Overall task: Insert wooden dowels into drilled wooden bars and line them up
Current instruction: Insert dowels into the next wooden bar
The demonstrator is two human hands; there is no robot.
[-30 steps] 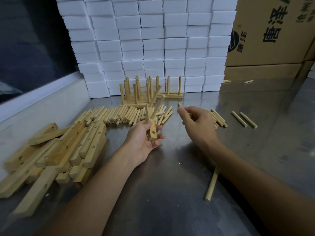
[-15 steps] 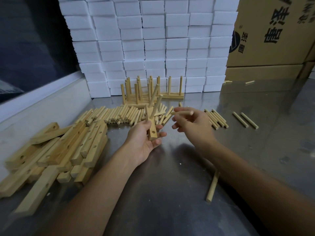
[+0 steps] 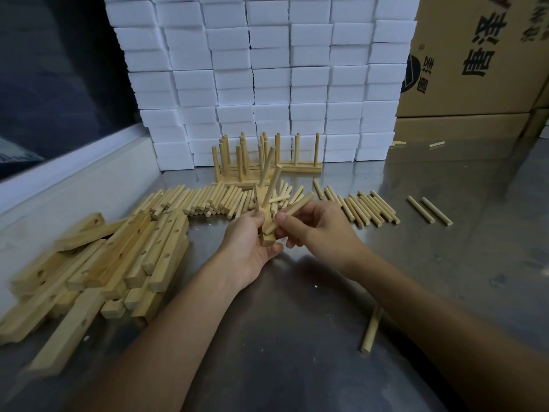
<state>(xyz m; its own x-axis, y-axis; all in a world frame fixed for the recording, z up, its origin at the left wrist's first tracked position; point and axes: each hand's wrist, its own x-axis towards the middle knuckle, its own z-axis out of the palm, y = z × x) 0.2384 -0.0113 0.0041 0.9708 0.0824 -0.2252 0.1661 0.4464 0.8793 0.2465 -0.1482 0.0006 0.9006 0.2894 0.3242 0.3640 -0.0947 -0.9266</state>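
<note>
In the middle of the frame, the left hand (image 3: 252, 248) holds a drilled bar (image 3: 265, 224) while the right hand (image 3: 320, 227) pinches a dowel (image 3: 292, 212) against it.

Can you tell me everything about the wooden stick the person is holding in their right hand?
The dowel is a short, round, pale wooden stick, smooth and plain. The right hand pinches it near its lower part, so it slants up to the right. Its lower end meets the drilled bar that the left hand grips, by a hole; whether it has entered is unclear. It is held above the metal table.
</note>
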